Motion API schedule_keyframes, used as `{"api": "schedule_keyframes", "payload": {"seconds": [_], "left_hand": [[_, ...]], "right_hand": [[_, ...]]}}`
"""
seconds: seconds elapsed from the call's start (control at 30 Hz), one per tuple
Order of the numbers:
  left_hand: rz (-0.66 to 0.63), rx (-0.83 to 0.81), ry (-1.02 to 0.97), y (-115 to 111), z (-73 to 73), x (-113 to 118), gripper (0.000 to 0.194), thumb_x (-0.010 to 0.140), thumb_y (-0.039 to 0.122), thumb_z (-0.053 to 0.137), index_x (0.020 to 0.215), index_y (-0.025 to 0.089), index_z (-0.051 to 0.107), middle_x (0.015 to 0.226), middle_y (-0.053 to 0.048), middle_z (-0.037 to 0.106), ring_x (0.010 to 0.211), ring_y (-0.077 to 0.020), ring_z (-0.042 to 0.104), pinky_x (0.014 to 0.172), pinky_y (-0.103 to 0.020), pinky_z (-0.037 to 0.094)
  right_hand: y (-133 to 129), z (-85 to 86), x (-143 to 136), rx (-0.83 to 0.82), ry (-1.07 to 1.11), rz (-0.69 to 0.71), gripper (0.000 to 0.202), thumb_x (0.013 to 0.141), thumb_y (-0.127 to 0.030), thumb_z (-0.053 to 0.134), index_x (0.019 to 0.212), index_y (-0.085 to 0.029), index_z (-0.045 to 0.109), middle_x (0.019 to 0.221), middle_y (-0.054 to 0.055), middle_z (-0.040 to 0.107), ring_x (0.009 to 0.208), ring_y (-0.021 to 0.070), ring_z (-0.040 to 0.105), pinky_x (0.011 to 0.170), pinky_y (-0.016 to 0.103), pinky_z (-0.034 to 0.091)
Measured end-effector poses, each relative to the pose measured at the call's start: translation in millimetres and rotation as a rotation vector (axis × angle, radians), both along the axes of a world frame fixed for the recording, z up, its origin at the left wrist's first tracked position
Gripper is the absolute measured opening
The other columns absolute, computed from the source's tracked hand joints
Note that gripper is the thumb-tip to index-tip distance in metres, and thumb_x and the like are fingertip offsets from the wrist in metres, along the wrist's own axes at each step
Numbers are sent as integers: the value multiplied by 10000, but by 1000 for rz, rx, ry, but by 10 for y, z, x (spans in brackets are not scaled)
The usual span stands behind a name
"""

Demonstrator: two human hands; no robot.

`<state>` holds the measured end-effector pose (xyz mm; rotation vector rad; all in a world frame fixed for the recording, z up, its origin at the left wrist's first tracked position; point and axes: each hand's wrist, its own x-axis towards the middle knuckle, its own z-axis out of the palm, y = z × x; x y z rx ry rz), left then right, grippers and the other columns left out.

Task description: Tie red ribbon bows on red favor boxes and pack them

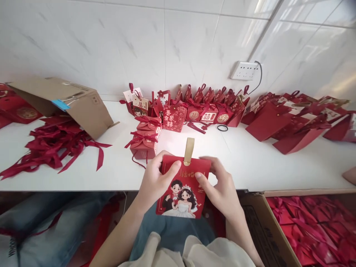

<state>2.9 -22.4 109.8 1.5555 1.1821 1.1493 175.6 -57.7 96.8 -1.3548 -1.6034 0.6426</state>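
A red gift box with a printed bride and groom is held upright at the table's front edge. A gold ribbon loop stands up from its top. My left hand grips the box's upper left side, thumb on the front face. My right hand grips its upper right side, thumb on the front near the gold lettering. The fingers behind the box are partly hidden. Small red boxes with bows stand just beyond my left hand.
Rows of red boxes line the wall. Dark red ribbons spill from a cardboard box at left. More boxes lean at right. A carton of red boxes sits below right. Another person's hand shows at the right edge.
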Motion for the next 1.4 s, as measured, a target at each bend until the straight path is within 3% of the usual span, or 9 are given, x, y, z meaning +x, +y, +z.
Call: {"api": "schedule_keyframes", "payload": {"seconds": [0.07, 0.17, 0.37, 1.03, 1.1, 1.2, 1.23, 1.3, 1.4], "left_hand": [[30, 33, 51, -37, 22, 97, 190, 817, 338, 578, 714, 185, 534, 634, 32, 585, 585, -105, 560, 528, -179, 455], [30, 42, 43, -76, 39, 228, 148, 807, 313, 576, 733, 185, 560, 663, 23, 608, 607, -112, 577, 534, -184, 467], [2, -7, -1, -128, 66, 478, 128, 727, 287, 654, 790, 191, 599, 736, 9, 654, 653, -133, 619, 581, -208, 512], [-122, -93, 3, -173, 75, 1031, 95, 767, 260, 640, 732, 177, 609, 651, 39, 627, 589, -80, 589, 527, -131, 470], [-147, -86, 0, -149, 106, 1096, 101, 762, 268, 650, 731, 180, 613, 650, 41, 629, 592, -81, 593, 527, -132, 467], [-178, -108, -40, -29, 142, 1223, 139, 759, 312, 659, 749, 182, 613, 678, 34, 644, 623, -98, 612, 542, -151, 475], [-209, -127, -58, 33, 145, 1268, 158, 758, 334, 660, 765, 183, 614, 700, 27, 651, 648, -110, 623, 557, -164, 483], [-338, -180, -88, 164, 123, 1351, 223, 745, 374, 670, 861, 192, 617, 821, 3, 676, 760, -149, 647, 629, -206, 509], [-565, -252, -122, 300, 3, 1422, 503, 733, 460, 661, 1156, 229, 519, 1177, -55, 608, 1079, -228, 582, 868, -324, 490]], "right_hand": [[-40, 34, 21, 113, 7, -77, 282, 850, -315, 548, 1104, -193, 530, 1012, 67, 651, 873, 182, 626, 761, 304, 520], [-59, 89, 53, 187, -36, -143, 138, 859, -231, 516, 982, -204, 573, 872, 26, 646, 742, 142, 611, 681, 260, 506], [-87, 148, 174, 253, -60, -148, 63, 853, -193, 516, 888, -208, 566, 803, 4, 613, 727, 140, 586, 655, 254, 470], [-208, 65, 666, 145, 59, -226, 33, 852, -202, 538, 826, -203, 557, 775, -7, 584, 714, 125, 564, 683, 247, 451], [-261, 44, 756, 127, 161, -203, 193, 852, -255, 559, 1042, -229, 534, 867, 3, 604, 782, 141, 587, 728, 265, 468], [-372, -35, 935, 13, 332, -98, 631, 842, -339, 586, 1365, -266, 239, 1099, 49, 594, 940, 183, 603, 794, 312, 492], [-413, -78, 999, -57, 343, -66, 658, 837, -347, 595, 1374, -263, 224, 1141, 60, 587, 971, 195, 603, 805, 321, 497], [-488, -189, 1118, -198, 327, -43, 559, 816, -343, 631, 1297, -237, 367, 1140, 63, 609, 977, 211, 612, 808, 327, 506], [-570, -400, 1242, -260, 470, -159, 444, 768, -353, 688, 1149, -206, 514, 1089, 61, 654, 964, 230, 629, 813, 344, 516]]}}
